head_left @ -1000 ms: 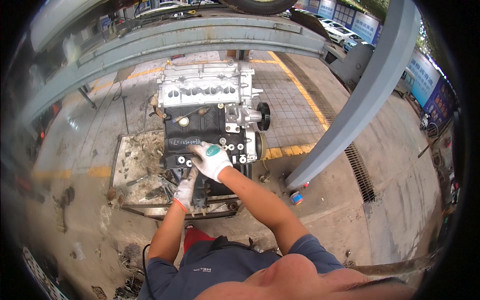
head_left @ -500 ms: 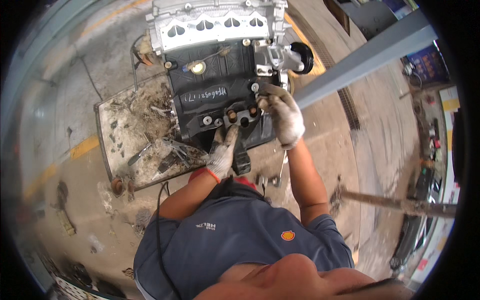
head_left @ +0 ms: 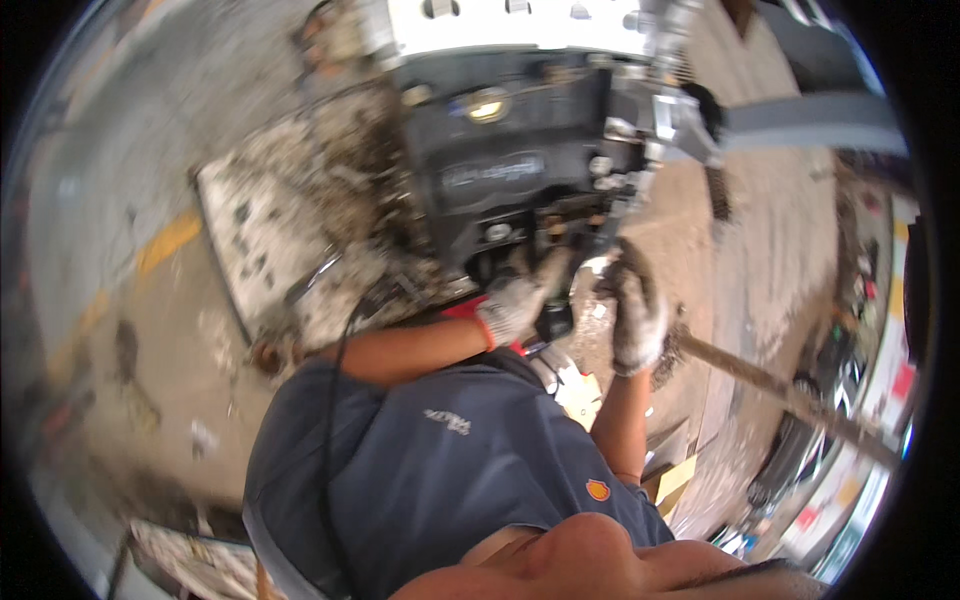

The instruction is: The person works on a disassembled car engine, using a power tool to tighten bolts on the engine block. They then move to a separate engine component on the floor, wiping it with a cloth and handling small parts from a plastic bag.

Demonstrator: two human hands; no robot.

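A black engine block (head_left: 500, 140) with a bright silver cylinder head (head_left: 520, 28) stands before me, smeared by motion. At its lower edge, a black mounting bracket (head_left: 555, 318) sticks out toward me. My left hand (head_left: 512, 308), in a whitish glove with an orange cuff, is closed on the bracket's left side, fingers reaching up along it. Off the block's lower right corner is my right hand (head_left: 640, 320), gloved and dirty at the fingers. Its fingers are curled together; blur hides whatever they may hold.
Left of the block lies a grimy tray (head_left: 250, 210) with pliers (head_left: 318, 278) and dark debris. A blue-grey beam (head_left: 810, 125) stands at right, and a brown pole (head_left: 780, 385) crosses the lower right. A cable (head_left: 333, 440) hangs over my shirt.
My right hand has come away from the block's face, moving down and right. The view has shifted, with the engine now higher and farther right. My left hand stays at the bracket.
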